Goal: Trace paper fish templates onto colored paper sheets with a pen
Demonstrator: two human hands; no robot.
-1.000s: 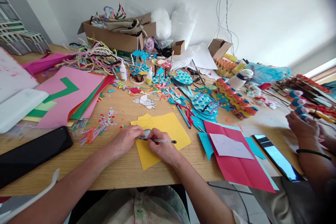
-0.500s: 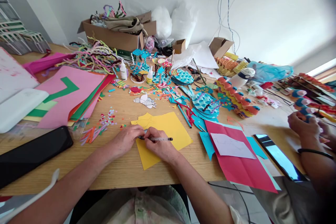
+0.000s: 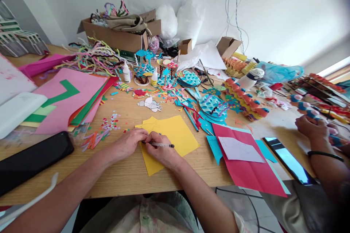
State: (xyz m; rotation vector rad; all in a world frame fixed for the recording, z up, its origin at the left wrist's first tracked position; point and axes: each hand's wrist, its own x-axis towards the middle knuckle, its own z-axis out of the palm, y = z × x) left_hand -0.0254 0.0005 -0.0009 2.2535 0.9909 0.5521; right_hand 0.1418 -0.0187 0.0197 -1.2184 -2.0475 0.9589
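Observation:
A yellow paper sheet (image 3: 180, 134) lies in front of me on the wooden table. At its upper left, a yellow piece with a faint drawn outline (image 3: 150, 123) rests on it. My right hand (image 3: 161, 149) is closed around a pen (image 3: 165, 145), whose dark end points right; its tip is hidden by my fingers. Curled at the sheet's left edge, my left hand (image 3: 130, 142) grips the paper, its fingertips touching those of the right. Beyond the sheet lies a white fish cut-out (image 3: 150, 104).
Paper scraps (image 3: 105, 129) and a black phone (image 3: 38, 162) lie left, near stacked coloured paper (image 3: 62, 98). Glue bottles (image 3: 126, 72) stand behind. Rightward are red paper (image 3: 254, 174), blue fish crafts (image 3: 213, 105), another phone (image 3: 290, 160) and another person's hand (image 3: 311, 129).
My right hand and the pen have shifted slightly left along the yellow sheet. The left hand has moved a little left too, and the whole view has drifted slightly.

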